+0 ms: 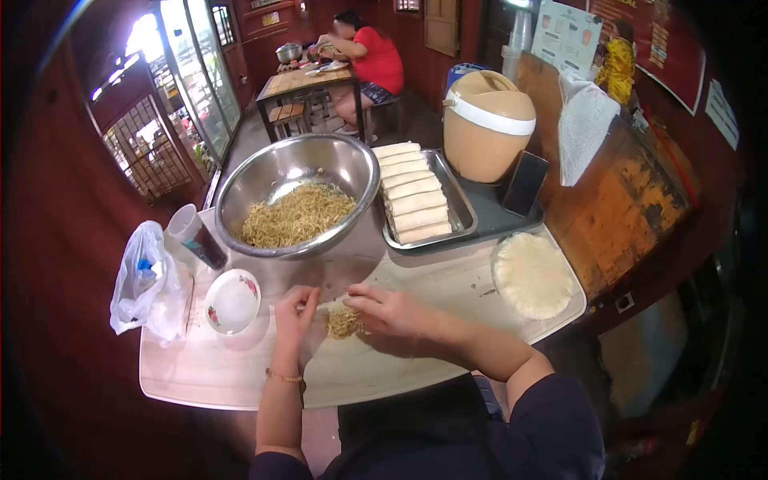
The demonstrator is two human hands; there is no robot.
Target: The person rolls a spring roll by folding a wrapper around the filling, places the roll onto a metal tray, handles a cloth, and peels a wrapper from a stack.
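Note:
A small heap of shredded filling (342, 322) lies on the table in front of me, on what looks like a thin pale wrapper whose outline is hard to see. To its left is my left hand (296, 314), fingers curled together in a pinch; what is between them, if anything, is too small to make out. My right hand (390, 310) reaches over the heap's right side with fingers stretched out, close to the filling. Beyond the hands, a large steel bowl (364, 210) holds more of the shredded filling. Rolled wraps (416, 200) lie in a row in a metal tray (462, 214).
A stack of round wrappers (534, 276) sits at right. A small floral dish (233, 302), a plastic cup (197, 236) and a plastic bag (146, 280) stand left. Behind the tray are a tan jug (486, 132) and a phone (526, 184). Another person (376, 64) sits at a far table.

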